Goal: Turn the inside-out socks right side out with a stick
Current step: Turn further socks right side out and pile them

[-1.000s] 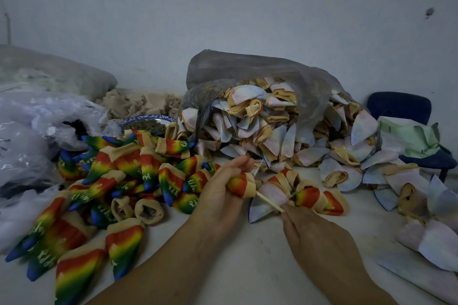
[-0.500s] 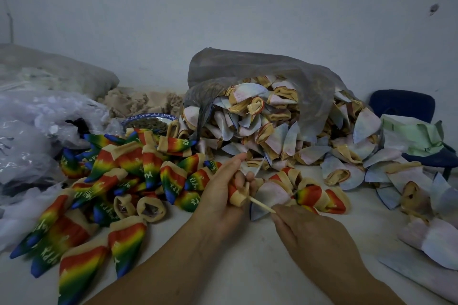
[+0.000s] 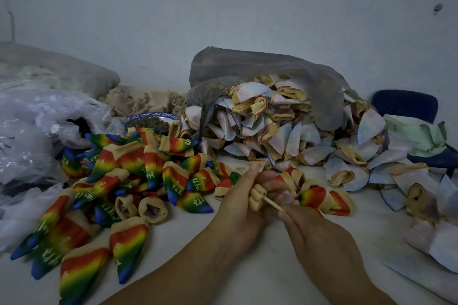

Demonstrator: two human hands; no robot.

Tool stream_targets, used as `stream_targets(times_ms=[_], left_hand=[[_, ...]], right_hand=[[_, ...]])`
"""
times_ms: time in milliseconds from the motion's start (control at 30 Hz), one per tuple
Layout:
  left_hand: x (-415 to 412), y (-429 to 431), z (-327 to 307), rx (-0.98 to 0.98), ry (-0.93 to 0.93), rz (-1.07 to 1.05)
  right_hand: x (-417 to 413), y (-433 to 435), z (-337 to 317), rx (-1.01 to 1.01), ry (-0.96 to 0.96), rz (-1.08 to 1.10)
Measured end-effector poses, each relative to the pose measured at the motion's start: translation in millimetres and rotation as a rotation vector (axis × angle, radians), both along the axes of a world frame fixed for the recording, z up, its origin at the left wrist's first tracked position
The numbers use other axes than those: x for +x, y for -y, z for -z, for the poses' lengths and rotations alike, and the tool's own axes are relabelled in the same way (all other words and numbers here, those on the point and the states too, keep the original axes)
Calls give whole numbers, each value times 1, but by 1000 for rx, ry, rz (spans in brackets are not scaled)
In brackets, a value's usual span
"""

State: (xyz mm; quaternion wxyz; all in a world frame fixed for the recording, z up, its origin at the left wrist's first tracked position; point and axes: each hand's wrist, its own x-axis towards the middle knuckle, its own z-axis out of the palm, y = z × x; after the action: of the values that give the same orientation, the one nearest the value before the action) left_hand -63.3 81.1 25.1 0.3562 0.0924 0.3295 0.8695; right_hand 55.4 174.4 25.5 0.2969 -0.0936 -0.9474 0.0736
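My left hand (image 3: 244,202) grips a small sock (image 3: 256,196) whose tan cuff is bunched up between the fingers; most of the sock is hidden in the hand. A thin wooden stick (image 3: 272,203) enters the cuff, and my right hand (image 3: 319,242) pinches its near end. A pile of rainbow socks (image 3: 138,176), right side out, lies to the left on the white table (image 3: 247,277). Pale inside-out socks (image 3: 277,129) spill from a grey plastic bag (image 3: 260,67) behind my hands.
Clear plastic bags (image 3: 37,131) crowd the left side. A blue-rimmed bowl (image 3: 151,120) sits behind the rainbow pile. A dark blue chair (image 3: 406,106) with pale green cloth (image 3: 418,134) stands at the right. More pale socks (image 3: 441,242) lie along the right edge.
The sock has been gathered further onto the stick: its rainbow part showed a second ago, now only the bunched tan cuff shows. My right hand has pushed the stick in closer to my left hand.
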Motion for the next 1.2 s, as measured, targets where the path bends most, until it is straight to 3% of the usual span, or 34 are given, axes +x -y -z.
stream_targets(times_ms=[133, 267, 367, 467, 600, 733, 867, 1033, 1200], left_hand=[[-1, 5, -1, -30, -51, 44], [-2, 7, -6, -68, -51, -57], [-1, 8, -6, -74, -84, -81], [6, 5, -9, -77, -124, -69], [12, -4, -6, -167, -245, -133], [9, -10, -4, -233, -335, -191], [5, -11, 2, -275, -344, -196], [1, -3, 10, -322, -352, -178], [-4, 0, 9, -329, -423, -198]], right_hand=[[1, -13, -10, 189, -61, 7], [3, -25, -18, 331, -17, -16], [5, -19, -20, 302, -46, -80], [4, -6, -14, 48, -13, -184], [0, 10, -9, -594, 91, -248], [-2, 8, -8, -828, 142, -249], [-3, 12, -3, -750, 129, -135], [-2, -4, -1, -305, 86, 68], [-3, -14, 5, -227, -2, 48]])
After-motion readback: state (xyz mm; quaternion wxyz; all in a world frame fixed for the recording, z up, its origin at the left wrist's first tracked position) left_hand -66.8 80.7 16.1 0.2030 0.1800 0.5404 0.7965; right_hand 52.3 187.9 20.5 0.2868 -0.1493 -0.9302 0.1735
